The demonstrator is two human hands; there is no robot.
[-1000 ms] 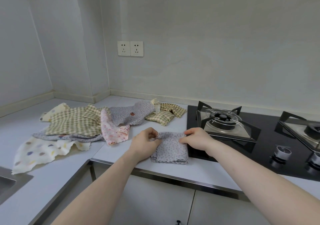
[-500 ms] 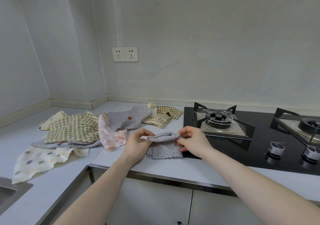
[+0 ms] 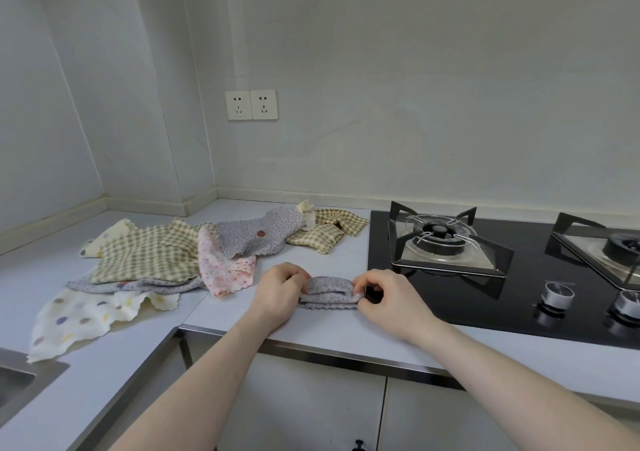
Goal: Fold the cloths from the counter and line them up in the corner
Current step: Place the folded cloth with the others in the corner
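A small grey dotted cloth (image 3: 329,290) lies folded into a narrow strip on the white counter (image 3: 329,329), close to the front edge. My left hand (image 3: 278,291) pinches its left end and my right hand (image 3: 384,298) pinches its right end. Behind and to the left lies a loose heap of unfolded cloths: a green checked cloth (image 3: 145,253), a pink flowered cloth (image 3: 221,270), a grey dotted cloth (image 3: 256,235), a white cloth with coloured dots (image 3: 83,315) and a smaller checked cloth (image 3: 329,232).
A black gas hob (image 3: 519,277) with two burners and knobs takes up the counter right of my hands. A sink's edge (image 3: 20,378) shows at the lower left. Two wall sockets (image 3: 251,104) sit above the corner. Cabinet doors (image 3: 311,412) are below the counter.
The far edge of the grey dotted cloth was lifted and brought toward me over the near half. The flat square is now a narrow folded strip, with both hands nearer the counter's front.
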